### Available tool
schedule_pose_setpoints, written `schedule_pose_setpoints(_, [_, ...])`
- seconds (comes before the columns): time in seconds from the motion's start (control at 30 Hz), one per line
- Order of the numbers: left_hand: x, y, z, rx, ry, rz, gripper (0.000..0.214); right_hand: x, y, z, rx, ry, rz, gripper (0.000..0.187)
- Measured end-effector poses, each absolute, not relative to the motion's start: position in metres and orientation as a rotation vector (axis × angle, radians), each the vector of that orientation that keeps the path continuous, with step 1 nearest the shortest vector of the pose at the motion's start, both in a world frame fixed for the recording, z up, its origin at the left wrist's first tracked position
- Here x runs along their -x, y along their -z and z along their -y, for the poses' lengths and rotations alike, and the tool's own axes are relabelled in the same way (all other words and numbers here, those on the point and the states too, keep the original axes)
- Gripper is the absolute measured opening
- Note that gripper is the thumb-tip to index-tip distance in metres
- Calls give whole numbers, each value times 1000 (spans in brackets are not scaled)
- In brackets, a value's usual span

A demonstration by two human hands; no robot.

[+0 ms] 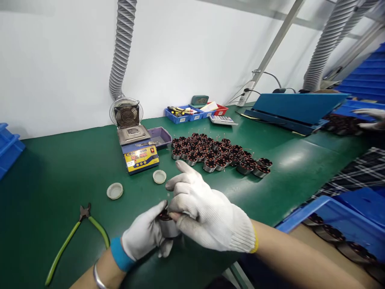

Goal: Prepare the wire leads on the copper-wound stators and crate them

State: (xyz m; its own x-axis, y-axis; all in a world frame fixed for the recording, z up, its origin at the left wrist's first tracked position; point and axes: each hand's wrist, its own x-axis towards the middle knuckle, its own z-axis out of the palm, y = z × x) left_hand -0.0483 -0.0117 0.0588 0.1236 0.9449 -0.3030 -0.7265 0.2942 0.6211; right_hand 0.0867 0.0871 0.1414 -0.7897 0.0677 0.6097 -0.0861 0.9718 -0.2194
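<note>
My left hand (142, 233), in a white glove with a blue cuff, is closed around a motor stator (169, 228), a silver metal ring with dark copper windings inside. It holds the stator just above the bench near the front. Over the stator's top is my right hand (210, 216), in a white knitted glove, with thumb and forefinger pinched together at the windings. Whatever lies between those fingertips is too small to make out. Green-handled cutting pliers (85, 212) lie open at the left. Two small white dishes (114, 191) sit beyond my left hand.
A yellow-fronted solder pot (141, 158) with a fume hose (122, 44) stands behind. Many wound stators (210, 152) cover the bench's middle. Blue tool trays (180, 114) line the wall. At right are a blue crate (345, 212) of stators and another person's gloved hand (373, 116).
</note>
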Motion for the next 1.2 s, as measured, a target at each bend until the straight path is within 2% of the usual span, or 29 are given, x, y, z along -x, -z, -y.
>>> schedule_pose_setpoints(0.07, [58, -64, 13, -335, -1326, -625, 32, -88, -141, -90, 21, -281, 2470, 10])
schedule_pose_setpoints(0.13, [68, -67, 9, -210, -1558, -600, 33, -86, -141, -92, 28, -272, 2450, 8])
schedule_pose_setpoints(0.2, [74, -67, 4, -102, -1694, -680, 47, -83, -140, -93, 2, -297, 2405, 7])
schedule_pose_setpoints(0.27, [72, -63, 2, -113, -1629, -757, 45, -79, -139, -94, -30, -348, 2384, 6])
schedule_pose_setpoints(0.33, [65, -60, 2, -237, -1381, -737, 40, -78, -136, -95, -45, -398, 2403, 7])
schedule_pose_setpoints(0.43, [53, -58, 8, -433, -1212, -731, 48, -79, -130, -97, -13, -489, 2450, 8])
schedule_pose_setpoints(0.5, [47, -60, 10, -502, -1318, -838, 44, -80, -125, -101, 59, -667, 2440, 9])
schedule_pose_setpoints(0.57, [44, -61, 11, -547, -1472, -975, 43, -80, -120, -108, 227, -1006, 2298, 11])
schedule_pose_setpoints(0.63, [42, -61, 9, -587, -1616, -1148, 45, -80, -113, -117, 417, -1383, 1971, 12])
schedule_pose_setpoints(0.7, [40, -58, 6, -595, -1761, -1326, 44, -81, -103, -122, 574, -1573, 1648, 15])
schedule_pose_setpoints(0.77, [37, -54, 4, -528, -1890, -1433, 45, -85, -88, -119, 681, -1540, 1609, 17])
schedule_pose_setpoints(0.87, [30, -49, 3, -385, -2003, -1433, 61, -95, -62, -94, 697, -1327, 1991, 15])
schedule_pose_setpoints(0.93, [23, -48, 6, -379, -1961, -1455, 73, -100, -47, -74, 579, -1188, 2208, 35])
schedule_pose_setpoints(1.0, [15, -47, 11, -421, -1876, -1518, 77, -101, -37, -60, 525, -1100, 2288, 56])
schedule_pose_setpoints(1.07, [9, -43, 16, -456, -1820, -1554, 76, -96, -34, -55, 604, -1114, 2295, 65])
schedule_pose_setpoints(1.2, [3, -28, 21, -580, -1764, -1530, 71, -82, -39, -63, 869, -1240, 2217, 58])
